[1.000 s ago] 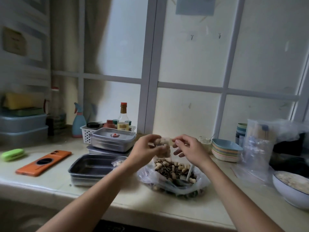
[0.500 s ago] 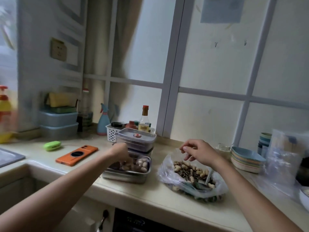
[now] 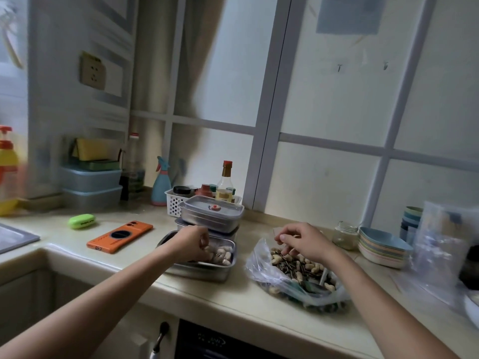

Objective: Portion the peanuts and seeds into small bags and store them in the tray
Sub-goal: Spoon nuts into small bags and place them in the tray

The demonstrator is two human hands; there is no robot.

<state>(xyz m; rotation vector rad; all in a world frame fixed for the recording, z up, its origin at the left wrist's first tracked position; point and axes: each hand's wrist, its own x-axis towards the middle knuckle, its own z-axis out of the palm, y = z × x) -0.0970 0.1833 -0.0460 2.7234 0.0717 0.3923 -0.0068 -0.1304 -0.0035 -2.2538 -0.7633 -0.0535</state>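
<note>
Under the left hand [image 3: 193, 242], a small clear bag of peanuts [image 3: 223, 253] lies in the open rectangular steel tray [image 3: 199, 272], with the fingers curled round its left end. Right of that grip, the right hand [image 3: 302, 240] hovers over the large clear plastic bag of peanuts and dark seeds [image 3: 298, 268], fingers bent (whether they pinch anything, I cannot tell). Behind the left hand stand stacked lidded steel boxes [image 3: 211, 215], and left of it lies an orange phone [image 3: 119, 235].

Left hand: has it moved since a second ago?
Yes. The left hand went leftward, from above the bag of peanuts and seeds into the open steel tray.
</note>
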